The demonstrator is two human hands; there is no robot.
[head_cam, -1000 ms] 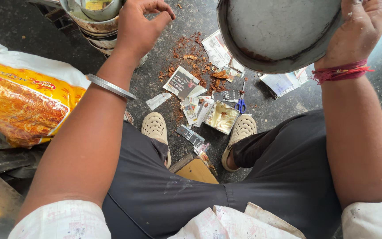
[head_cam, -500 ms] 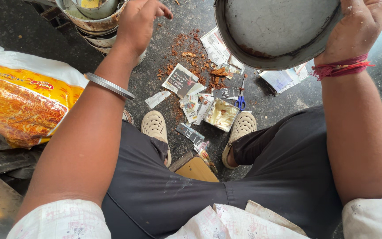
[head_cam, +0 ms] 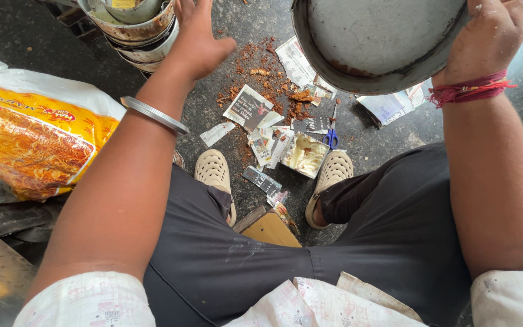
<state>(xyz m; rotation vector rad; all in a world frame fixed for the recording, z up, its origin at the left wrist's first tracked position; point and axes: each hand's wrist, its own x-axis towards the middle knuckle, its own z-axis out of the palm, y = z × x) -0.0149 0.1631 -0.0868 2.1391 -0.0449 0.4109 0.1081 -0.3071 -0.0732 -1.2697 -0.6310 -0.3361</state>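
My right hand grips the rim of a round grey metal pan, held tilted above the floor, its inside mostly bare with a dark crust at the lower edge. A red thread band circles that wrist. My left hand hangs open with spread fingers beside a stack of metal bowls at the top left, holding nothing. A steel bangle sits on the left forearm.
Torn paper scraps, reddish crumbs, blue-handled scissors and a small opened packet litter the dark floor between my beige shoes. A large yellow printed sack lies at the left. A wooden stool edge shows below.
My left hand has drawn back from the stacked bowls, down and to the right, with fingers spread. The pan stays held in the right hand, shifted slightly.
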